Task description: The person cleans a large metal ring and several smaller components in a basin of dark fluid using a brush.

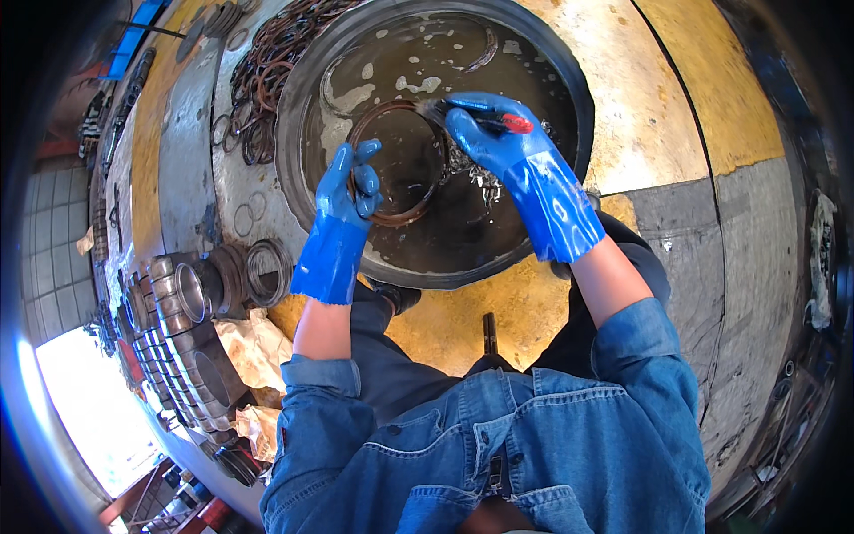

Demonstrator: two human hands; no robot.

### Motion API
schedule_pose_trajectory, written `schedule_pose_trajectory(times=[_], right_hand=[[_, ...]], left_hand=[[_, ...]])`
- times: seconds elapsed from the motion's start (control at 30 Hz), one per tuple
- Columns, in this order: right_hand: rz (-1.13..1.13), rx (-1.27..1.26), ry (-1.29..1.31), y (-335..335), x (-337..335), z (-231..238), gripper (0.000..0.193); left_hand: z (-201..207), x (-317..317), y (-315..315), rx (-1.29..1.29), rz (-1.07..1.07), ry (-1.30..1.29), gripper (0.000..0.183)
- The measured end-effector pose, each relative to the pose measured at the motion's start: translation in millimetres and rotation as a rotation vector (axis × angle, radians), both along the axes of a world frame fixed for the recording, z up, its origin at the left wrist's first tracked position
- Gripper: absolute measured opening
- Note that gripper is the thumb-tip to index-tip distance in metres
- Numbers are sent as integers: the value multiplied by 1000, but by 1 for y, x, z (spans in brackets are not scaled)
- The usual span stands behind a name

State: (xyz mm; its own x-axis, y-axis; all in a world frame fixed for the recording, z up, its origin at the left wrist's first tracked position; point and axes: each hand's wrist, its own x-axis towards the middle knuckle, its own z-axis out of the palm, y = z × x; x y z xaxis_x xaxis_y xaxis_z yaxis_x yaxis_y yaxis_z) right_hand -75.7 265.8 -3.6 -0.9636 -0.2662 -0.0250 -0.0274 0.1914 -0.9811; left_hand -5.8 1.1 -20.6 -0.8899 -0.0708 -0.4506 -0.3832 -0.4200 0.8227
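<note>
In front of me stands a wide, dark round tub [286,133] of murky brown liquid with patches of foam. My left hand [343,189], in a wet blue rubber glove, is closed on the near left side of a thin reddish-brown ring [402,219], held over the liquid. A brush [487,117] with a dark handle and red end is gripped in my gloved right hand [503,147]. Its bristles are at the ring's upper right edge; whether they touch it I cannot tell. Below my right hand, something shiny shows at the liquid's surface, too unclear to name.
A heap of dark and rusty rings [267,67] lies left of the tub. Nearer on the left are stacked metal cylinders [191,294], larger rings [267,271] and crumpled brown paper [252,351]. Yellow and grey floor sheets [649,107] extend to the right.
</note>
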Motion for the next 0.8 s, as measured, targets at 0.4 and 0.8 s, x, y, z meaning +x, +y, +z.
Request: schedule_pose_trajectory(times=[0.4, 0.8], right_hand=[[276, 215, -342, 1, 6, -32, 30], [247, 23, -385, 7, 5, -11, 37]], left_hand=[[12, 0, 5, 67, -85, 196, 51], [-9, -19, -39, 881, -327, 588, 49]])
